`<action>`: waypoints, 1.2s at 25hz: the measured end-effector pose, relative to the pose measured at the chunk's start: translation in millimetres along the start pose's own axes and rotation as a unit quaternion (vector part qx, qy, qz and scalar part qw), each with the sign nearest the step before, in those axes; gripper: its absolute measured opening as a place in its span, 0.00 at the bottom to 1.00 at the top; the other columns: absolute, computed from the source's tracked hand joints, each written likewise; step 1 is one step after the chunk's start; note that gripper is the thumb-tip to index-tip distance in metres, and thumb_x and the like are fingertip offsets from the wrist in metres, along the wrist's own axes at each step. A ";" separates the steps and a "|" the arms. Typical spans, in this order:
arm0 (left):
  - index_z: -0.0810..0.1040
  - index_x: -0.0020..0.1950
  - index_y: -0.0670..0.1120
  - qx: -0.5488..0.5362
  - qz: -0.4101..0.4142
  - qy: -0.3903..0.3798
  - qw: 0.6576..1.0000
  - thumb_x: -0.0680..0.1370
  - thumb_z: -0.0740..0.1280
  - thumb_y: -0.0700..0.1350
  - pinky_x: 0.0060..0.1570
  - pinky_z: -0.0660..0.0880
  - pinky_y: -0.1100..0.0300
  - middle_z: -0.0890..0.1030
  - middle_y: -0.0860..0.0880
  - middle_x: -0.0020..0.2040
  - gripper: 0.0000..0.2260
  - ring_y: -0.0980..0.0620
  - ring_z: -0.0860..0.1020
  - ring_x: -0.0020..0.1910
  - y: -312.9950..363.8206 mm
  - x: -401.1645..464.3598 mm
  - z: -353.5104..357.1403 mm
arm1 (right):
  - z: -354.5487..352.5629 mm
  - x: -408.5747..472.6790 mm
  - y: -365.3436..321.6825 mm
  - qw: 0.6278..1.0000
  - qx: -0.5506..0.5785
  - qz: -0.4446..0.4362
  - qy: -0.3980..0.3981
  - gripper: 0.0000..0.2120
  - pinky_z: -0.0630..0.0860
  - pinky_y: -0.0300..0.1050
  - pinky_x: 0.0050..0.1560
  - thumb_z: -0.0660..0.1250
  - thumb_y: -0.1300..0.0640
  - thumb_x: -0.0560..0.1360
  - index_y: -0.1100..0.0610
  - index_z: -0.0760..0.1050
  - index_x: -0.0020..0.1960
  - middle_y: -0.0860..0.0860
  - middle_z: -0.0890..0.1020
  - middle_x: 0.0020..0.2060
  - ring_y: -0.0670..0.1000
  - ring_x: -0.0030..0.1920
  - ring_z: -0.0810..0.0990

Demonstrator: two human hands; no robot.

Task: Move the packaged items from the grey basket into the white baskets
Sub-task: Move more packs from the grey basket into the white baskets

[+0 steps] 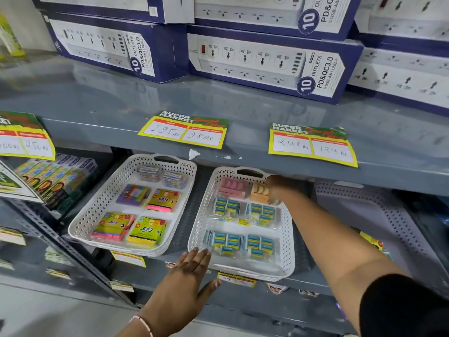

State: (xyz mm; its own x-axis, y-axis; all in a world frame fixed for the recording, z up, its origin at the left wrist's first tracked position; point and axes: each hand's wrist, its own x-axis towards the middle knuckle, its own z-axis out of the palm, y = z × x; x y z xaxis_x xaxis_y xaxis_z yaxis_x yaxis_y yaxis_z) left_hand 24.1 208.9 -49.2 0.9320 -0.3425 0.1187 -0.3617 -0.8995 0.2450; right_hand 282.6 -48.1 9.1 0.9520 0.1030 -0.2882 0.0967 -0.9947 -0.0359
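Note:
Two white baskets sit side by side on the lower shelf. The left white basket (97,207) holds several colourful sticky-note packs. The right white basket (288,229) holds blue eraser packs, a pink pack (232,187) and an orange pack (259,192) at its far end. My right hand (277,188) reaches into that far right corner, next to the orange pack; the hand is blurred and its grip is unclear. My left hand (192,268) rests flat against the basket's front left corner, fingers spread. The grey basket (369,215) stands to the right and shows no packs.
The grey shelf above (218,103) overhangs the baskets and carries blue power-strip boxes (267,64) and hanging price tags (184,130). Boxed goods (56,176) stand left of the baskets. A metal upright (60,242) runs down at the lower left.

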 end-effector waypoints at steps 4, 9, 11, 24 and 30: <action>0.75 0.68 0.46 0.003 -0.022 -0.037 0.999 0.81 0.47 0.65 0.67 0.61 0.61 0.76 0.52 0.66 0.31 0.52 0.72 0.67 3.3 -2.0 -2.6 | -0.3 2.7 1.1 1.000 -0.006 -0.003 -0.005 0.21 0.68 0.40 0.38 0.72 0.65 0.70 0.61 0.72 0.61 0.55 0.77 0.51 0.56 0.51 0.76; 0.78 0.65 0.46 0.027 -0.015 -0.005 1.000 0.81 0.46 0.65 0.64 0.67 0.60 0.78 0.52 0.64 0.32 0.51 0.74 0.64 1.6 -1.0 0.4 | -2.7 -0.2 -0.3 1.000 -0.029 -0.005 0.008 0.22 0.66 0.40 0.36 0.70 0.67 0.69 0.60 0.71 0.61 0.52 0.70 0.44 0.56 0.54 0.77; 0.78 0.65 0.46 0.042 -0.013 -0.001 0.999 0.81 0.46 0.65 0.59 0.72 0.55 0.78 0.52 0.64 0.32 0.51 0.75 0.64 2.2 -0.8 -0.2 | 0.1 4.6 -1.0 1.000 -0.012 -0.001 0.002 0.21 0.69 0.42 0.42 0.72 0.66 0.67 0.60 0.72 0.59 0.52 0.71 0.45 0.56 0.53 0.77; 0.79 0.64 0.43 0.018 0.123 0.053 0.991 0.82 0.46 0.63 0.65 0.60 0.60 0.78 0.49 0.64 0.31 0.47 0.76 0.62 72.8 39.7 22.1 | 43.4 -113.4 169.8 0.929 0.278 0.186 0.155 0.23 0.77 0.48 0.53 0.74 0.46 0.68 0.58 0.78 0.57 0.58 0.83 0.56 0.58 0.56 0.81; 0.80 0.62 0.39 0.024 0.170 0.069 0.983 0.83 0.47 0.60 0.66 0.59 0.57 0.80 0.46 0.61 0.31 0.46 0.79 0.58 126.8 51.6 48.7 | 99.1 -140.3 231.4 0.879 0.334 0.336 0.056 0.42 0.80 0.51 0.47 0.74 0.31 0.47 0.60 0.81 0.50 0.58 0.86 0.47 0.58 0.48 0.84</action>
State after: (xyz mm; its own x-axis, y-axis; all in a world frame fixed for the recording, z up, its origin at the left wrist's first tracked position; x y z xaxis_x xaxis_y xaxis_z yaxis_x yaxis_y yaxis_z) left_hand 27.5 63.9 -58.9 0.7442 -0.5884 0.3161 -0.6473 -0.7521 0.1238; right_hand 142.7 -292.1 -53.6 0.7561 -0.5443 -0.3635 -0.6538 -0.6017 -0.4589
